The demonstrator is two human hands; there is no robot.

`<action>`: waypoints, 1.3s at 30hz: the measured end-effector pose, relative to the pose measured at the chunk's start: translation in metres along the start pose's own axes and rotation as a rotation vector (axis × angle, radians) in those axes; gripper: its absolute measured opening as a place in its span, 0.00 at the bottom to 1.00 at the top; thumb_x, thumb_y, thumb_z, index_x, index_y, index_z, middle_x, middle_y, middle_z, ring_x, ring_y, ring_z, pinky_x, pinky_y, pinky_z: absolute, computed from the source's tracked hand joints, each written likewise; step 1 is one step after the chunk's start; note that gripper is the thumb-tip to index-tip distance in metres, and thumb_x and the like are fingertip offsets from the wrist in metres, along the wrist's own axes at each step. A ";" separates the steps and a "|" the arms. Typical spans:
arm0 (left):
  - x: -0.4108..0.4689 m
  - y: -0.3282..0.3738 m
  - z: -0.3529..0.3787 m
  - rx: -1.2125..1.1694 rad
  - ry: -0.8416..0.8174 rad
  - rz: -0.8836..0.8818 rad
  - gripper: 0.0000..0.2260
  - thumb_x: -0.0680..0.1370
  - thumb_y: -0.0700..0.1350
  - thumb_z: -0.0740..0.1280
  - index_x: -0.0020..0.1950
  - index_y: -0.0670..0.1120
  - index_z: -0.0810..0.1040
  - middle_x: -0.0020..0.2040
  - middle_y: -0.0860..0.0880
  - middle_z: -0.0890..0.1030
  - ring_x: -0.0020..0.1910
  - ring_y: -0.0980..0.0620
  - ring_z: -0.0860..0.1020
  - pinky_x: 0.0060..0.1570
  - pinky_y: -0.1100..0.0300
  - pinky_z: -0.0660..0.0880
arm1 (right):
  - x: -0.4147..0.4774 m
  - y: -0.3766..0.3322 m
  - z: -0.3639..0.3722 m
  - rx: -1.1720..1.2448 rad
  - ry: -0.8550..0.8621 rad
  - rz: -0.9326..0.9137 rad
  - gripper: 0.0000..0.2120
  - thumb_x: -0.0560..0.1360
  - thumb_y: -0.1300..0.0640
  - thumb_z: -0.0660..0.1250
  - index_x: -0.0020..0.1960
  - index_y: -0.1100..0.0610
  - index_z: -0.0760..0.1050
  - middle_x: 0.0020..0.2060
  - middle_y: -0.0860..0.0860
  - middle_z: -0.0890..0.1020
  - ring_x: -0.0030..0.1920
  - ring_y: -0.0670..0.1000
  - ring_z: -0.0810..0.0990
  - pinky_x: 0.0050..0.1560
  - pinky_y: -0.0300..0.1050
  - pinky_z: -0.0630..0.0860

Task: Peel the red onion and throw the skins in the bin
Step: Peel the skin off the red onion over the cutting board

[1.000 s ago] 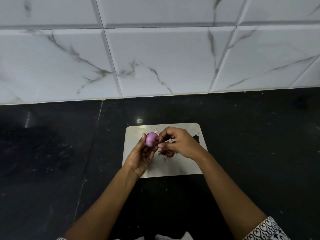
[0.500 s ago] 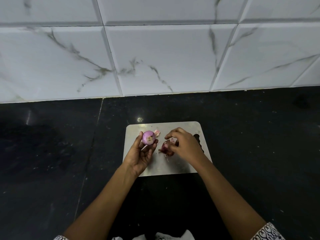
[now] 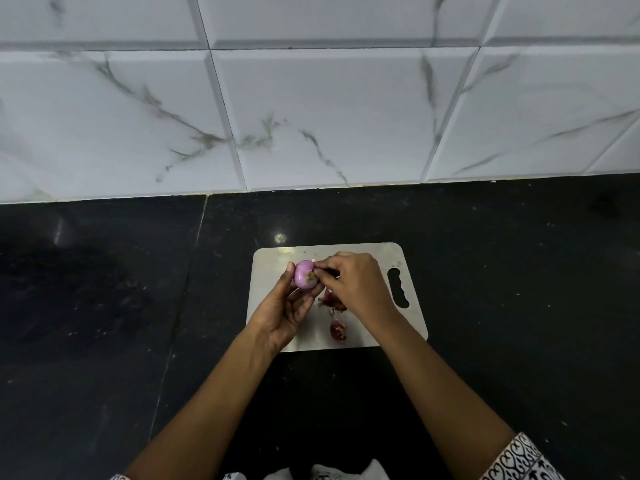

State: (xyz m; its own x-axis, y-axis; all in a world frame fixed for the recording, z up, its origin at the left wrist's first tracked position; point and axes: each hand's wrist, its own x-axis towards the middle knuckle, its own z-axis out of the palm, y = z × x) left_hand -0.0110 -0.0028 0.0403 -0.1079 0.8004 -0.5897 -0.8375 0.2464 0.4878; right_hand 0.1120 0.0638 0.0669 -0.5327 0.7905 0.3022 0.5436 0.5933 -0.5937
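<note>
Fingertips of your right hand pinch the root end of the red onion, which your left hand grips just leftward, above the board and its shed skins.

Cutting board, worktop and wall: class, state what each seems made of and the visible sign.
Cutting board: probably brushed stainless steel; thin, grey, dull sheen.
Worktop: likely polished black stone; speckled, mirrors a light spot.
Wall: glossy marble-look tiles, perhaps ceramic; white, grey veins, bevelled edges.
</note>
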 end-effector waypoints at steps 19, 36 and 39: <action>-0.009 0.000 0.007 0.038 -0.024 0.041 0.12 0.78 0.48 0.64 0.51 0.40 0.80 0.41 0.43 0.85 0.39 0.50 0.85 0.46 0.62 0.78 | -0.001 0.000 -0.003 -0.022 0.031 -0.093 0.05 0.70 0.60 0.70 0.43 0.61 0.81 0.37 0.56 0.83 0.36 0.54 0.80 0.38 0.51 0.78; -0.013 -0.001 0.003 -0.039 -0.112 0.010 0.19 0.70 0.49 0.68 0.57 0.40 0.78 0.47 0.40 0.83 0.38 0.48 0.84 0.40 0.60 0.80 | -0.005 0.006 -0.017 0.578 -0.099 0.244 0.08 0.74 0.62 0.68 0.50 0.52 0.80 0.46 0.46 0.82 0.46 0.44 0.81 0.43 0.39 0.81; -0.014 -0.001 0.001 -0.067 -0.153 0.034 0.16 0.71 0.46 0.68 0.57 0.42 0.79 0.51 0.41 0.82 0.43 0.46 0.84 0.38 0.59 0.82 | -0.010 0.003 -0.017 0.490 -0.020 0.199 0.11 0.73 0.66 0.65 0.47 0.51 0.79 0.46 0.43 0.81 0.46 0.41 0.80 0.45 0.36 0.79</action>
State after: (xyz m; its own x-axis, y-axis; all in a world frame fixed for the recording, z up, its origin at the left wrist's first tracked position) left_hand -0.0086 -0.0135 0.0486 -0.0588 0.8827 -0.4663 -0.8689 0.1847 0.4592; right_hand 0.1301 0.0608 0.0746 -0.4648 0.8747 0.1372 0.2708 0.2879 -0.9186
